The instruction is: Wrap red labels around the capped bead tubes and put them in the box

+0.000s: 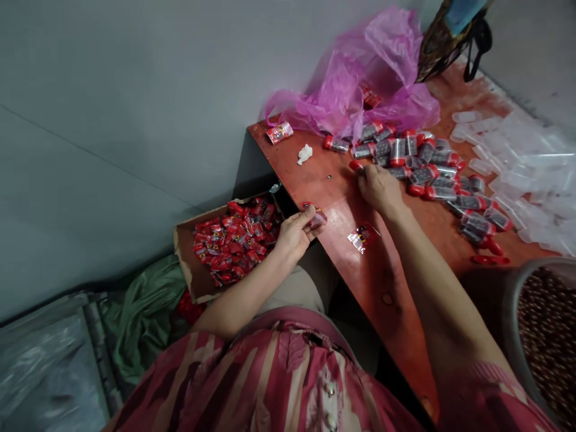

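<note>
My left hand [293, 235] is closed at the table's near-left edge. Between its thumb and fingers is a small red printed plastic sleeve [318, 217]. On the table my right hand [381, 189] has its fingers curled at a red-capped tube [356, 165], of which mostly the cap shows. Just beyond this hand lies a pile of clear tubes [423, 174] with red caps and dark contents. A flat red printed sleeve [363, 237] rests on the table [382, 288] between my forearms.
At the left, a cardboard box [182, 249] holds many red wrapped pieces. A pink plastic bag [373, 66] slumps at the back beside another printed sleeve [279, 132] and a white scrap [305, 154]. Empty clear tubes [531, 174] spread at right, near a tub [517, 312] of dark brown balls.
</note>
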A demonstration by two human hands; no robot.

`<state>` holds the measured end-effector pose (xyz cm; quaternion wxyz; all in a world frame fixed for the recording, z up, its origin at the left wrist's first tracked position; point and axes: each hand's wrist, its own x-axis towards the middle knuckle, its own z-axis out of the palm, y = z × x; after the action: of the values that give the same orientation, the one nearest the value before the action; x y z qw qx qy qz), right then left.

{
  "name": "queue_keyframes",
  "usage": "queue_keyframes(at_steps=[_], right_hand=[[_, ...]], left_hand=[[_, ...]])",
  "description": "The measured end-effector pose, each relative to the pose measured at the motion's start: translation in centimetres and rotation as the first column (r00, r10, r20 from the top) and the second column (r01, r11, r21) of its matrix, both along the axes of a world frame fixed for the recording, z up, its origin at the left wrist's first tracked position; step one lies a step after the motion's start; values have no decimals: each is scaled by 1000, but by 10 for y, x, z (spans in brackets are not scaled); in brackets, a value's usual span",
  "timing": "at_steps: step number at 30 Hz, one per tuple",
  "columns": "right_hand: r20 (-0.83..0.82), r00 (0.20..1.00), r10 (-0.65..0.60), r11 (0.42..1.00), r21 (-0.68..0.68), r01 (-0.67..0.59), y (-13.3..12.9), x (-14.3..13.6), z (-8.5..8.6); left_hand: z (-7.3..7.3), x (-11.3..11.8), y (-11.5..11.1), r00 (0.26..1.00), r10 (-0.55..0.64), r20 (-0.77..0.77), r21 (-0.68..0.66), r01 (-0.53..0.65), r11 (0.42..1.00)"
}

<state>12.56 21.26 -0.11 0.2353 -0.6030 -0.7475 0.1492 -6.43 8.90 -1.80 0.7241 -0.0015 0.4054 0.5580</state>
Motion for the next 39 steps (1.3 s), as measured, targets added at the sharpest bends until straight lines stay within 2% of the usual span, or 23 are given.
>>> queue_keyframes(at_steps=[2, 3, 6, 8, 11, 15, 20, 24, 28, 30, 32, 35, 36, 37, 39], right_hand=[[-73, 997, -21, 999, -27, 19, -39, -3, 7], [-228, 973, -45, 994, -105, 21, -62, -5, 11], [-562, 819, -120, 946, -316, -78, -133, -17, 17], [-617, 767, -177, 921, -379, -92, -169, -26, 15], [-621, 751, -225, 927, -374, -32, -195, -34, 4], [-640, 729, -241, 940, -340, 12, -204, -31, -5], [-698, 683, -215, 951, -307, -15, -211, -24, 2], [-736, 643, -213, 957, -290, -16, -214, -19, 6], [-659, 718, -224, 972, -209, 111, -218, -15, 5], [-648, 725, -233, 971, -202, 132, -219, -14, 3], [-728, 636, -255, 960, -268, 78, -218, -13, 1], [-852, 422, -310, 922, -378, -86, -217, -11, -1], [-865, 386, -322, 915, -389, -109, -217, -11, -1], [-861, 389, -327, 915, -391, -97, -217, -11, -1], [-809, 495, -319, 930, -367, -1, -217, -12, 2]], left_hand=[[0, 0, 1, 999, 33, 17, -1, -33, 999], [1, 1, 1, 999, 43, 23, 1, -43, 999], [3, 9, -1, 998, 53, 46, 20, -53, 998], [5, 17, -4, 998, 37, 59, 48, -40, 998], [9, 31, -12, 998, -15, 56, 105, 9, 994], [20, 45, -23, 998, -68, 12, 154, 65, 986], [32, 52, -32, 988, -121, -99, 240, 142, 960], [33, 55, -35, 963, -184, -197, 313, 240, 919], [31, 58, -35, 936, -274, -222, 370, 340, 864], [31, 58, -36, 909, -338, -243, 357, 408, 840], [31, 56, -36, 874, -396, -282, 343, 477, 809], [31, 51, -35, 821, -457, -342, 337, 561, 756], [31, 50, -35, 807, -475, -352, 335, 582, 741], [30, 50, -34, 799, -484, -357, 330, 593, 735], [29, 51, -34, 813, -463, -353, 320, 570, 757]])
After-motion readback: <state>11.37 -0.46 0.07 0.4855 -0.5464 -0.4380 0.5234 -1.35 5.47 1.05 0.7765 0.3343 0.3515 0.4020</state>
